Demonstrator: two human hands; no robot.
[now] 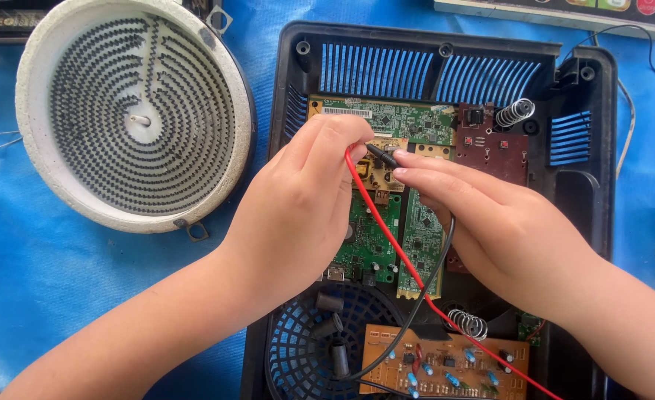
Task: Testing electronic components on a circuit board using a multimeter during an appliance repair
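My left hand [298, 200] pinches the red test lead [387, 237] over the green circuit boards [376, 237] inside an open black plastic cooker housing [587, 185]. Its fingertips press down near the yellowish board [379, 174] in the middle. My right hand [483, 215] holds the black test probe [381, 155] with its tip touching the same yellowish board, right beside my left fingers. The black lead [416, 304] and the red lead run down across an orange board [446, 363] at the housing's bottom.
A round white heating coil plate [135, 111] lies on the blue sheet [61, 274] to the left. A dark red board [498, 148], two springs [516, 111] and a fan grille [313, 341] sit inside the housing. A control panel edge [564, 11] lies at the top right.
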